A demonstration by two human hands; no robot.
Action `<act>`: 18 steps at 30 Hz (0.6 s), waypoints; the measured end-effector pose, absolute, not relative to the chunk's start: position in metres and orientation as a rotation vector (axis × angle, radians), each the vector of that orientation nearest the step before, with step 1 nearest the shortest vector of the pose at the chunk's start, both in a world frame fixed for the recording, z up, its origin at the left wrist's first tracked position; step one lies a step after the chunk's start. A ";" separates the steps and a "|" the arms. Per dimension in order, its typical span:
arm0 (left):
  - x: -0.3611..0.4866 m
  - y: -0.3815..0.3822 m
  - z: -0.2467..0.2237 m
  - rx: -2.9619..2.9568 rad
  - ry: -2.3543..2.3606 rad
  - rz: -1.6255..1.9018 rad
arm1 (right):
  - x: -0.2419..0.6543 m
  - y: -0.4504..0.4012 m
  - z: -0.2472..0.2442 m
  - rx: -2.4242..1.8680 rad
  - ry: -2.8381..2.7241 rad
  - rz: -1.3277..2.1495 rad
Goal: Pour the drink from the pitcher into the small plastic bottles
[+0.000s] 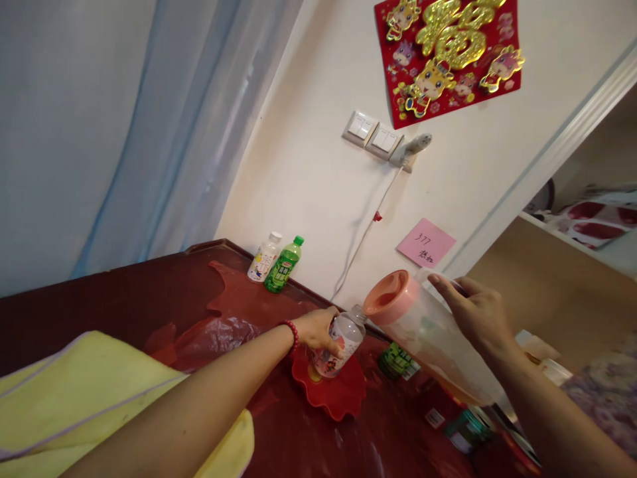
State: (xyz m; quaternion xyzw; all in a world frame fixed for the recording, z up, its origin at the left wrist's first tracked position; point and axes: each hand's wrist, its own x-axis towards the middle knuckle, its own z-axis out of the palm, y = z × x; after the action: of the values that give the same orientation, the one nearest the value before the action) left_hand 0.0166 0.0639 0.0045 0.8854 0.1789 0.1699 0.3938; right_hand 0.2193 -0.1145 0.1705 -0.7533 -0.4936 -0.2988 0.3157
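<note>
My left hand [318, 332], with a red bead bracelet at the wrist, is wrapped round a clear plastic bottle [343, 340] with a printed label. The bottle has no cap on and stands slightly tilted over a red scalloped dish [336, 398]. My right hand [472, 309] grips the handle of a translucent pitcher [432, 342] with a pink lid [391, 297]. The pitcher is tipped left, its spout touching or just at the bottle's mouth. Some amber liquid shows low in the pitcher. Whether any is flowing I cannot tell.
A white-capped bottle [265, 257] and a green bottle [284, 264] stand against the wall. Another green bottle [395, 360] and a green can [468, 428] are under the pitcher. A yellow cloth [99, 392] lies at left. A white cord [368, 232] hangs from the outlet.
</note>
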 end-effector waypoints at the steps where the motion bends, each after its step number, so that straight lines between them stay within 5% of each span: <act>1: 0.016 0.064 0.005 2.245 0.452 0.432 | 0.219 -0.114 0.171 -1.991 -1.284 -0.763; 18: 0.016 0.063 0.006 2.240 0.458 0.428 | 0.216 -0.113 0.172 -2.002 -1.256 -0.726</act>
State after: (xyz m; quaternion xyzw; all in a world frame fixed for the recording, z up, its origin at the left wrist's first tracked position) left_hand 0.0159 0.0628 0.0064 0.8840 0.1808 0.1689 0.3967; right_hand 0.2159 -0.1132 0.1717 -0.7649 -0.4799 -0.2774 0.3281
